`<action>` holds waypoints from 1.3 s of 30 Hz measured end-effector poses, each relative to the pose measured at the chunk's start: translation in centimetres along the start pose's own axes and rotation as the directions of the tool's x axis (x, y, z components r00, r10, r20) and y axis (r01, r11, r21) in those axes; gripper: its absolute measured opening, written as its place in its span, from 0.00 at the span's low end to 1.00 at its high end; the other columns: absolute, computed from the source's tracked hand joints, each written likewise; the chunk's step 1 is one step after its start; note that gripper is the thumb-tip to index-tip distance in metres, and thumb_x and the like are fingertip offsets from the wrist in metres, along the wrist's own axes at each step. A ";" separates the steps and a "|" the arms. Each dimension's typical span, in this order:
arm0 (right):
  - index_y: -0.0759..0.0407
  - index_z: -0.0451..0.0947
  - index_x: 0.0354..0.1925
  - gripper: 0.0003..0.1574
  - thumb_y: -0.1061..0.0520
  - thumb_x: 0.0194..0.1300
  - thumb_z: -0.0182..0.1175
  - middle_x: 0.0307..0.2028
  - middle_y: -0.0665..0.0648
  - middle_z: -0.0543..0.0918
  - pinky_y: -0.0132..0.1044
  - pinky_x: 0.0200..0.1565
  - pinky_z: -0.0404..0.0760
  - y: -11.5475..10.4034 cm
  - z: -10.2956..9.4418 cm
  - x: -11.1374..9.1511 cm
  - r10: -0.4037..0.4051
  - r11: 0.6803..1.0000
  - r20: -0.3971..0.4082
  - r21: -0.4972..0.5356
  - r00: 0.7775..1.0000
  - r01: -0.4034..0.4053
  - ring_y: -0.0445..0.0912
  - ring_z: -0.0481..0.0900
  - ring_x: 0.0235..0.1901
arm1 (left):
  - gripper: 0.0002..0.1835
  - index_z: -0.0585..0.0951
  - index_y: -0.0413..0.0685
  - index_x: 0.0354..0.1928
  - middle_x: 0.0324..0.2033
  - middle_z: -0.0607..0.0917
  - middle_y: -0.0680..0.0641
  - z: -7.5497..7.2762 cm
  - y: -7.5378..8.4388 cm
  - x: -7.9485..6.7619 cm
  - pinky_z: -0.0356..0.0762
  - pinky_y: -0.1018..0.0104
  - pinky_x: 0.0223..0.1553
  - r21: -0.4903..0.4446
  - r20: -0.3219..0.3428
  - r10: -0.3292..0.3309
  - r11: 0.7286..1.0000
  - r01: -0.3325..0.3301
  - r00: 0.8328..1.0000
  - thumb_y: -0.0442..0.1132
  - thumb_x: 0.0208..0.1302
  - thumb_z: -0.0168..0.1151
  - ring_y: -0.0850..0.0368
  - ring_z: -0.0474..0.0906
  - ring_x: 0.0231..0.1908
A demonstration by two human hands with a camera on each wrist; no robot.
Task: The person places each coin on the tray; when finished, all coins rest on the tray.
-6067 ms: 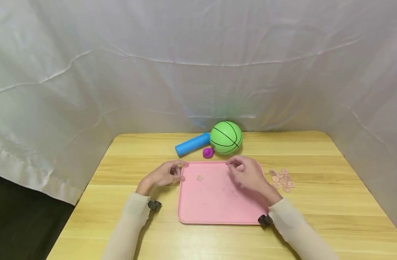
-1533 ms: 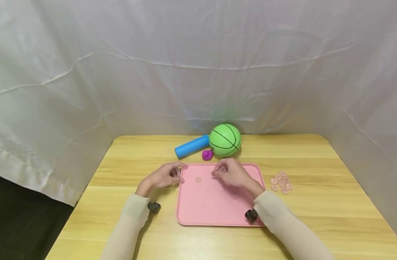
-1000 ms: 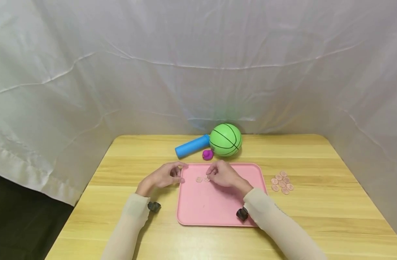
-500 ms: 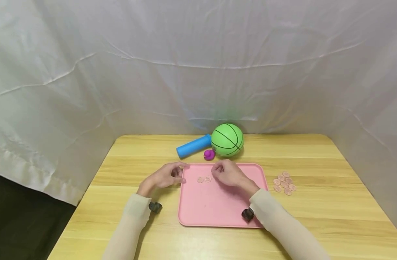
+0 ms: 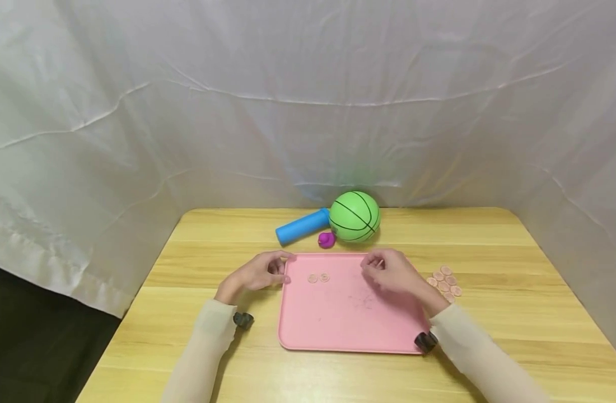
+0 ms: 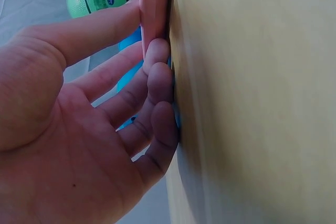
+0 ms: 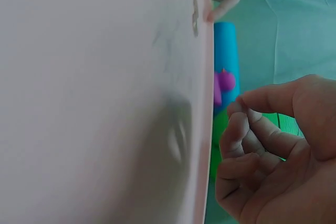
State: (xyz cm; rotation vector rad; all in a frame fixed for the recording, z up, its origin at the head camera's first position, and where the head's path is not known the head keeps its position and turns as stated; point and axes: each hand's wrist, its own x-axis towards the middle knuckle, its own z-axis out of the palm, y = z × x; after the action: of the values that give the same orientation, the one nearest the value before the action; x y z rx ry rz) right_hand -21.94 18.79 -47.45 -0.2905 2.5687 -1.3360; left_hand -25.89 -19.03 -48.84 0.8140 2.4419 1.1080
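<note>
A pink tray point(image 5: 318, 330) lies on the wooden table. Two copper-coloured coins lie side by side near its far left corner, the left coin point(image 5: 312, 278) and the right coin point(image 5: 325, 277). My left hand point(image 5: 257, 271) holds the tray's left edge; in the left wrist view the thumb point(image 6: 105, 30) is at the rim and the fingers curl beneath and beside it. Above the tray's right half hovers my right hand point(image 5: 393, 272). Its fingers point(image 7: 236, 129) are curled, with thumb and index tips meeting and nothing seen between them.
Right of the tray lies a cluster of several coins point(image 5: 444, 286), partly hidden by my right wrist. Beyond the tray are a blue cylinder point(image 5: 303, 226), a purple rubber duck point(image 5: 326, 240) and a green ball point(image 5: 355, 216). A pale curtain point(image 5: 308, 140) hangs behind.
My right hand carried a coin over the tray, set it down beside the first, let go, and moved back right. The left hand has stayed at the tray's edge.
</note>
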 end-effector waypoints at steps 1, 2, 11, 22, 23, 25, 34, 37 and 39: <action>0.65 0.86 0.52 0.11 0.60 0.75 0.66 0.40 0.61 0.87 0.35 0.31 0.85 0.4 -0.4 -0.4 0.001 1.000 -0.010 -0.012 1.000 -0.001 0.48 0.83 0.32 | 0.30 0.78 0.35 0.71 0.38 0.84 0.43 0.0 0.0 0.0 0.77 0.71 0.40 0.002 -0.001 0.000 1.000 0.000 1.000 0.33 0.70 0.74 0.60 0.76 0.36; 0.65 0.86 0.52 0.11 0.60 0.75 0.66 0.40 0.60 0.87 0.34 0.32 0.85 0.8 -0.8 -0.8 -0.003 1.000 -0.023 -0.031 1.000 0.002 0.48 0.83 0.33 | 0.30 0.78 0.35 0.71 0.38 0.84 0.43 0.1 0.0 0.1 0.77 0.72 0.40 0.000 0.000 0.000 1.000 0.000 1.000 0.33 0.70 0.74 0.60 0.76 0.36; 0.64 0.87 0.49 0.09 0.61 0.75 0.67 0.34 0.57 0.86 0.33 0.28 0.82 3.6 -4.5 -3.9 -0.047 0.988 -0.131 -0.152 0.990 0.027 0.44 0.79 0.30 | 0.29 0.79 0.34 0.71 0.38 0.84 0.43 0.3 0.0 0.4 0.77 0.72 0.40 -0.019 -0.001 0.012 1.000 -0.012 1.000 0.32 0.70 0.74 0.60 0.76 0.36; 0.62 0.87 0.50 0.14 0.52 0.81 0.63 0.39 0.57 0.89 0.34 0.35 0.79 7.0 -8.8 -5.4 -0.031 0.953 -0.228 -0.301 0.973 -0.040 0.45 0.82 0.36 | 0.30 0.78 0.34 0.72 0.38 0.84 0.43 0.3 0.1 0.1 0.77 0.72 0.40 -0.009 0.002 0.010 1.000 -0.010 1.000 0.33 0.70 0.74 0.59 0.76 0.37; 0.62 0.88 0.50 0.14 0.52 0.81 0.63 0.39 0.57 0.89 0.34 0.36 0.79 7.3 -9.2 -5.5 -0.030 0.949 -0.235 -0.311 0.972 -0.046 0.46 0.82 0.37 | 0.30 0.78 0.34 0.72 0.38 0.84 0.43 0.3 0.2 0.0 0.77 0.72 0.40 -0.008 -0.001 0.010 1.000 -0.010 1.000 0.32 0.70 0.74 0.59 0.76 0.37; 0.62 0.88 0.50 0.14 0.52 0.81 0.63 0.39 0.57 0.90 0.35 0.38 0.79 7.9 -9.9 -5.5 -0.037 0.941 -0.247 -0.336 0.968 -0.050 0.46 0.83 0.38 | 0.30 0.78 0.33 0.71 0.38 0.84 0.42 0.3 0.1 0.0 0.76 0.72 0.40 -0.010 -0.005 0.014 1.000 -0.014 1.000 0.32 0.70 0.74 0.59 0.76 0.36; 0.64 0.89 0.50 0.15 0.53 0.78 0.66 0.37 0.55 0.90 0.36 0.40 0.79 10.7 -11.9 -5.9 -0.020 0.922 -0.246 -0.380 0.969 -0.077 0.45 0.83 0.38 | 0.31 0.77 0.33 0.72 0.39 0.84 0.42 0.2 0.1 -0.1 0.76 0.73 0.39 -0.019 -0.008 -0.008 1.000 0.008 1.000 0.32 0.70 0.74 0.59 0.76 0.37; 0.65 0.89 0.52 0.16 0.54 0.76 0.68 0.36 0.55 0.89 0.35 0.39 0.79 11.1 -12.2 -6.1 -0.007 0.925 -0.233 -0.372 0.972 -0.082 0.43 0.82 0.37 | 0.31 0.77 0.34 0.73 0.39 0.84 0.42 0.1 0.0 0.0 0.77 0.73 0.40 -0.011 -0.006 -0.009 1.000 0.009 1.000 0.32 0.70 0.74 0.59 0.77 0.37; 0.66 0.89 0.52 0.18 0.53 0.74 0.71 0.35 0.54 0.89 0.33 0.38 0.78 11.3 -12.2 -6.3 0.000 0.926 -0.232 -0.366 0.973 -0.088 0.42 0.81 0.35 | 0.31 0.77 0.34 0.73 0.39 0.84 0.42 0.1 0.0 0.0 0.78 0.72 0.40 -0.008 -0.002 -0.006 1.000 0.006 1.000 0.33 0.70 0.74 0.59 0.77 0.38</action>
State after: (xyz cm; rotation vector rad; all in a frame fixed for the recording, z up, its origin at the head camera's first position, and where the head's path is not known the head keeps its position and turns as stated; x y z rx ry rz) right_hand -20.32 36.41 -49.27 -0.1465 2.9995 -0.8972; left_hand -25.88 -18.95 -48.91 0.8033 2.4387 1.1162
